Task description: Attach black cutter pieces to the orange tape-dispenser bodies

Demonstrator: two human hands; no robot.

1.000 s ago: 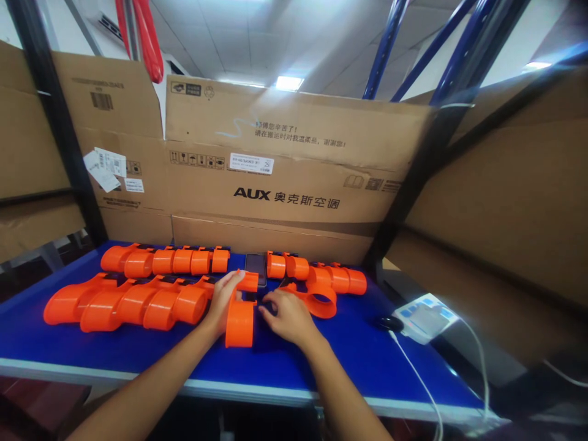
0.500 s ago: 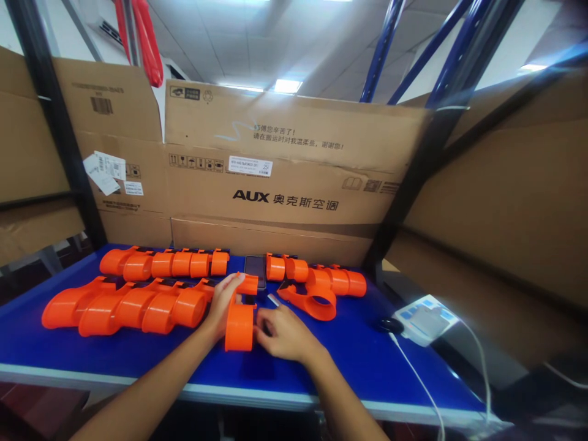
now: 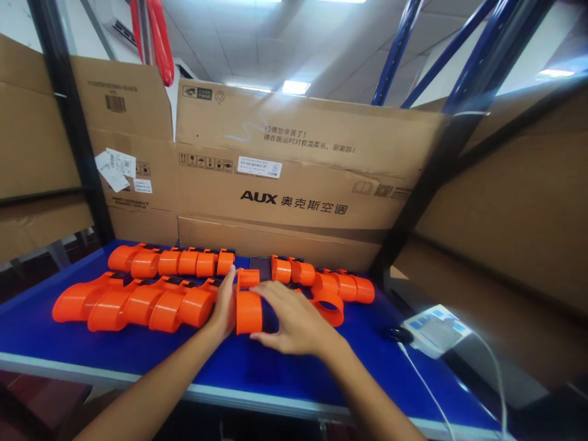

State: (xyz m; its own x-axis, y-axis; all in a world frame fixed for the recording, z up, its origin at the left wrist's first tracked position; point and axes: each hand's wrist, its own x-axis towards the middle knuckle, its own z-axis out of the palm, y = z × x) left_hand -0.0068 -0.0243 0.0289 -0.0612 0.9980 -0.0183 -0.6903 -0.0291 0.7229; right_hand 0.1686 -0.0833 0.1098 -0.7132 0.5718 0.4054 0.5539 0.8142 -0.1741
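Observation:
An orange plastic ring part, with a smaller tube-like piece at its top, is held upright above the blue table. My left hand grips it from the left side; most of those fingers are hidden behind it. On the other side my right hand curves around the wide ring, fingertips at its upper edge and thumb at its lower edge. Close to my right hand lies a loose orange ring, partly covered by the hand. Left of my left hand, an orange ring part ends the front row.
Several more orange parts stand in a back row, others at the right. A dark flat device lies behind my hands. A white-and-blue device with a cable sits right. Cardboard walls the back of the blue table.
My right hand has opened from a pinch and taken hold of the ring. The pale thin strip seen by its fingers is out of sight. The held part has turned and risen slightly.

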